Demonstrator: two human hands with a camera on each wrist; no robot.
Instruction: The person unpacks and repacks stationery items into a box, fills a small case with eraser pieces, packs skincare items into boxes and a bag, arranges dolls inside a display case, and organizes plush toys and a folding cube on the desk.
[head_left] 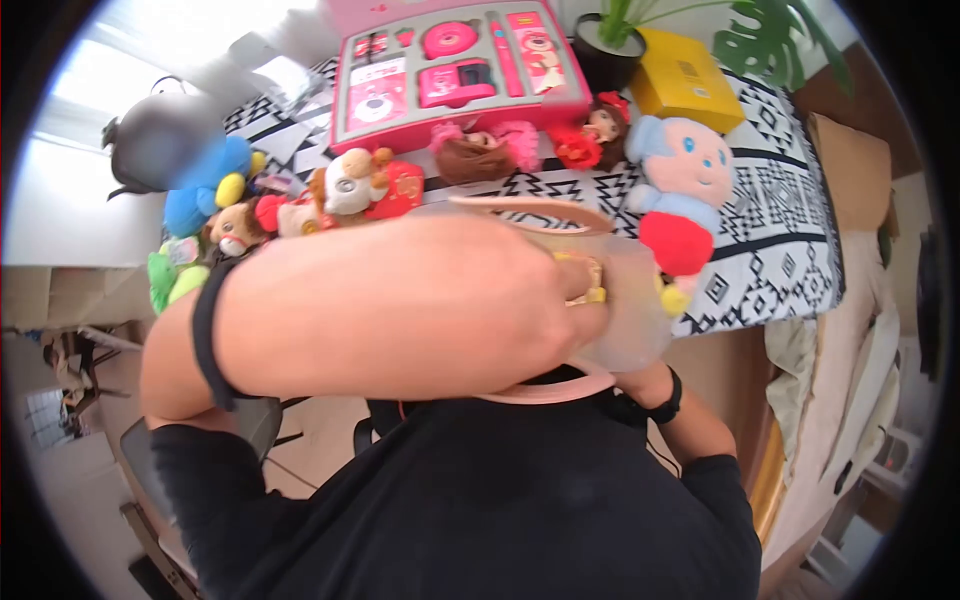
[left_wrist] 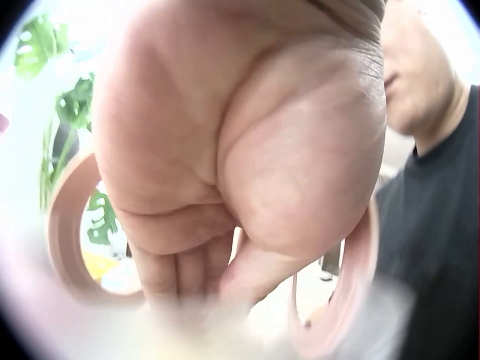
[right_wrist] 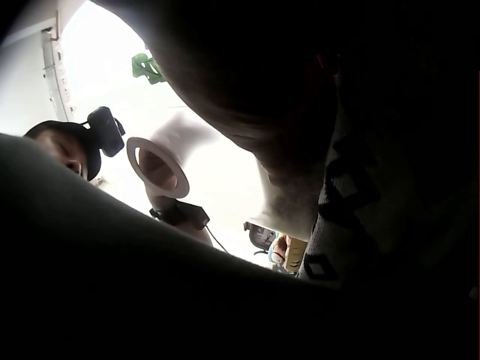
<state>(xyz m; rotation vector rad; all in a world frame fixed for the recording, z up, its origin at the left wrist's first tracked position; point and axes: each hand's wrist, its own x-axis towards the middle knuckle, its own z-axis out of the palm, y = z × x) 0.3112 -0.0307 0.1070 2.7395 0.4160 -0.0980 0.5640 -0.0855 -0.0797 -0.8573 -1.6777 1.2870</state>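
My left hand point(head_left: 490, 300) reaches across from the left into a translucent container point(head_left: 642, 305) with pink ring handles point(head_left: 560, 212). Between its fingertips a small yellow-and-gold item point(head_left: 597, 280) shows, pinched at the container's opening; its kind is unclear. In the left wrist view the palm of that hand point(left_wrist: 247, 150) fills the middle, fingers pointing down between the two handles point(left_wrist: 69, 240). My right hand point(head_left: 638, 380), below a black wristband, is at the container's near right side. Its fingers are hidden behind the container, and the right wrist view is mostly dark.
A patterned cloth point(head_left: 760, 220) covers the table. On it stand a pink gift set box point(head_left: 460, 125), a yellow box point(head_left: 690, 80), a potted plant point(head_left: 610, 45), a pale blue plush toy point(head_left: 690, 165), dolls point(head_left: 600, 125) and several plush toys point(head_left: 350, 182) at the left.
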